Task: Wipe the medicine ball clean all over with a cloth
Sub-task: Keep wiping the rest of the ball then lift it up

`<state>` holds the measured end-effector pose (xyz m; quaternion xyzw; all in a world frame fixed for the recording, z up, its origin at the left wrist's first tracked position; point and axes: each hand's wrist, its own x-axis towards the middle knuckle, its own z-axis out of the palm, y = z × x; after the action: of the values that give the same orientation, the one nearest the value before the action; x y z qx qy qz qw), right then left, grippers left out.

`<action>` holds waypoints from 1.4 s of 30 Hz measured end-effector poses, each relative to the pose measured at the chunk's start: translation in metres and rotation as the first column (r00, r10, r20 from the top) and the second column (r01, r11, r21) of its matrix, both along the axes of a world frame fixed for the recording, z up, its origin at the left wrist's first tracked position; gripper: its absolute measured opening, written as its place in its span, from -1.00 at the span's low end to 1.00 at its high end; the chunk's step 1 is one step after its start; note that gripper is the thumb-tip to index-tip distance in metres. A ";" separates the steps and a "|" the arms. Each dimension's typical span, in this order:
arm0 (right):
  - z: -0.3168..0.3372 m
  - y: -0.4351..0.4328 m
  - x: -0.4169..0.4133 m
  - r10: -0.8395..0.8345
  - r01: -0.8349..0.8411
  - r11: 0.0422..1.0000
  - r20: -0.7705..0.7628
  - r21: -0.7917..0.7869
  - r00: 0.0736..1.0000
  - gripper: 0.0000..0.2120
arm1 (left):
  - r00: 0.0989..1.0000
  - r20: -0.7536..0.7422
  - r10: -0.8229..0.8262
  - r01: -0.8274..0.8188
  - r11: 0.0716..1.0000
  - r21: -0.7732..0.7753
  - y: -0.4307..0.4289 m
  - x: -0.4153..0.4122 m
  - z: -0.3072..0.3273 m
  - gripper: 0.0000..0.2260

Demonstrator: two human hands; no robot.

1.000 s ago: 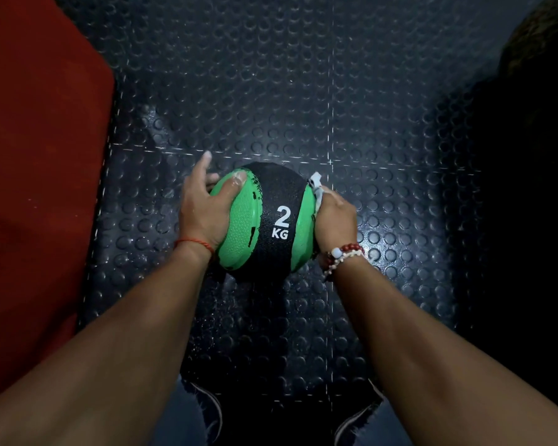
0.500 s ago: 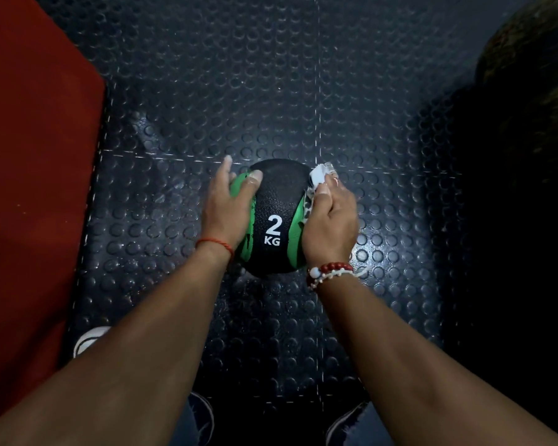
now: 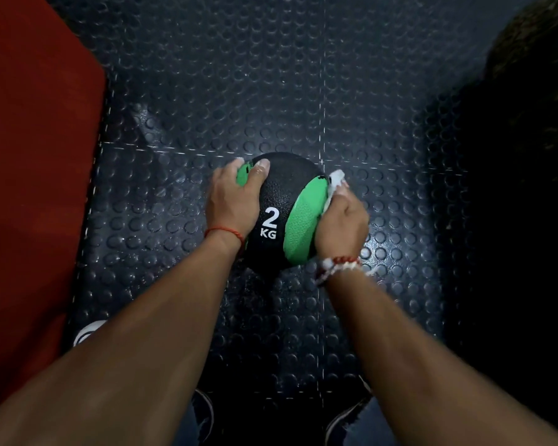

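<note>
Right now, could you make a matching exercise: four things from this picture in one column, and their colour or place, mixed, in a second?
1 ball
2 cloth
3 left hand
4 mat

A red, at the left edge
B white, under the right hand
C green and black, marked 2 KG
D bare, holding the ball's left side

Pairs: 1-C, 2-B, 3-D, 4-A

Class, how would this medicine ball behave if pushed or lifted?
Being round, the medicine ball would probably roll across the studded floor if pushed. The 2 KG marking suggests it is heavy for its size. Its pebbled surface likely resists slipping.
</note>
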<state>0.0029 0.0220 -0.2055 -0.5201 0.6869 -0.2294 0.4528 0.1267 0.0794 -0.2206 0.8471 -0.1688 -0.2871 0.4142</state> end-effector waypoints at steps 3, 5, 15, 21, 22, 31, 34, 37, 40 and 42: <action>0.007 0.039 0.005 0.167 -0.173 0.925 -0.048 -0.337 0.985 -0.67 | 1.000 0.005 -0.005 0.005 1.000 0.011 -0.001 0.005 -0.003 -0.48; 0.014 0.033 0.012 0.274 -0.309 0.847 -0.144 -0.432 0.951 -0.66 | 1.000 0.019 -0.013 0.013 1.000 0.008 0.001 0.006 -0.005 -0.48; -0.007 0.013 0.002 -0.009 0.008 0.998 0.019 0.057 1.000 -0.75 | 0.986 -0.096 0.138 -0.137 0.990 0.018 -0.002 0.014 -0.004 -0.20; 0.004 0.029 0.021 0.334 -0.396 0.824 -0.218 -0.405 0.917 -0.55 | 0.992 -0.069 0.106 -0.101 0.992 0.075 -0.006 0.013 0.000 -0.06; 0.007 0.019 0.021 0.355 -0.416 0.812 -0.218 -0.410 0.909 -0.57 | 0.989 -0.083 0.123 -0.117 0.990 0.076 -0.006 0.013 0.000 -0.06; -0.007 0.023 0.012 0.150 -0.151 0.981 -0.020 -0.120 0.989 -0.54 | 0.972 -0.146 0.183 -0.179 0.983 0.039 -0.013 0.018 0.001 -0.32; -0.002 0.055 0.021 0.283 -0.313 0.898 -0.140 -0.308 0.949 -0.43 | 0.974 -0.122 0.193 -0.185 0.980 0.069 -0.016 0.019 0.000 -0.38; -0.005 0.035 0.025 0.346 -0.420 0.803 -0.244 -0.423 0.906 -0.47 | 0.965 -0.127 0.228 -0.220 0.973 0.071 -0.014 0.019 -0.001 -0.40; -0.007 0.010 0.022 0.383 -0.419 0.795 -0.171 -0.439 0.908 -0.55 | 0.945 -0.152 0.289 -0.282 0.957 0.067 -0.014 0.017 0.000 -0.39; -0.005 0.002 0.018 0.310 -0.327 0.878 -0.107 -0.349 0.945 -0.58 | 0.936 -0.162 0.313 -0.305 0.950 0.072 -0.015 0.015 0.001 -0.37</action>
<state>0.0208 0.0237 -0.2106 -0.7056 0.5485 -0.2620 0.3642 0.1420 0.0641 -0.2194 0.8444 0.0092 -0.2939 0.4478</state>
